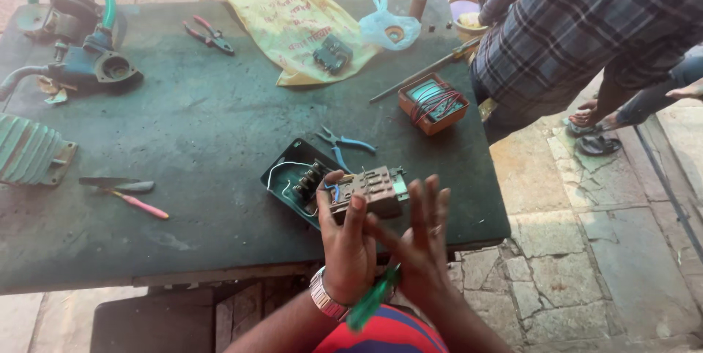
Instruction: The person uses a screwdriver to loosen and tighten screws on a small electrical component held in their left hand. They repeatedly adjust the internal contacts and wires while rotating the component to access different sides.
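Note:
My left hand [346,244], with a metal watch on the wrist, grips a brown terminal block [368,190] with small wires and holds it up over the table's near edge. My right hand [425,239] is beside it, fingers spread and reaching toward the block. A green-handled screwdriver [373,298] sticks out below the right palm, seemingly tucked in that hand. Just behind the block lies an open dark box [287,181] with white wiring inside.
Blue-handled pliers [344,144] lie behind the box. An orange box holding a wound coil [433,102], a yellow bag [293,27], red pliers [209,34], a pump with a green hose [80,53] and a pink-handled tool [139,206] are on the dark table [198,126]. A person in a plaid shirt [586,23] stands at the right.

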Motion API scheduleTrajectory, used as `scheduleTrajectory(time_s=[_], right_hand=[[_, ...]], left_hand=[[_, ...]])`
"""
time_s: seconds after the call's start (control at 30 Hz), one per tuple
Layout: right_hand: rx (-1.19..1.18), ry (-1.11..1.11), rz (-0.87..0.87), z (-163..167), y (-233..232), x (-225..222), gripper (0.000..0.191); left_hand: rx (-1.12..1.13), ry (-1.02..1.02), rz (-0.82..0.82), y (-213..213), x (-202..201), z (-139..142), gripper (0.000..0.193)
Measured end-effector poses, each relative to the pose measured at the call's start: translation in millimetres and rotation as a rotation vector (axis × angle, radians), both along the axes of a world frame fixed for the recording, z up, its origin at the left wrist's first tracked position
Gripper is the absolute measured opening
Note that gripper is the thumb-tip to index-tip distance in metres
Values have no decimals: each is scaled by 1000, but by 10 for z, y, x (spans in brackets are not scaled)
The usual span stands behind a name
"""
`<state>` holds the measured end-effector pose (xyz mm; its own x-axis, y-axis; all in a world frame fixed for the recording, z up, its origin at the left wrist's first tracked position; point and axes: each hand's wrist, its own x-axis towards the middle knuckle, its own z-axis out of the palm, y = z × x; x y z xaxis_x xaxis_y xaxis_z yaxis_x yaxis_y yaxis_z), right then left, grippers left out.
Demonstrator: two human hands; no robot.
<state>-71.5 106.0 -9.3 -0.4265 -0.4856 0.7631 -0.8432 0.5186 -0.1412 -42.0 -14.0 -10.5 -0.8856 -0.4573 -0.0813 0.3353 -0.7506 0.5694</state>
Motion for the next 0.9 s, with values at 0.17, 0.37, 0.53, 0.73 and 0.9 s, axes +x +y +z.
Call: scheduleTrajectory(time_s=[0.17,0.37,0.53,0.73,0.9], right_hand=[[-229,-412,-47,63,-20,-164,78],[-614,-825,62,-268,-121,102,46],[-796,-1006,86,-380,-50,164,35],[-568,-771,328,76,131,389,51],[-309,-473,386,252,-234,661,45]], left_hand=[[0,25,-1,-362,131,94,71],[-554,312,-59,-644,506,496,111],[-269,364,-81,-719,659,620,99],[-239,450,4,-763,579,559,88],[-872,317,136,-944,740,485,107]])
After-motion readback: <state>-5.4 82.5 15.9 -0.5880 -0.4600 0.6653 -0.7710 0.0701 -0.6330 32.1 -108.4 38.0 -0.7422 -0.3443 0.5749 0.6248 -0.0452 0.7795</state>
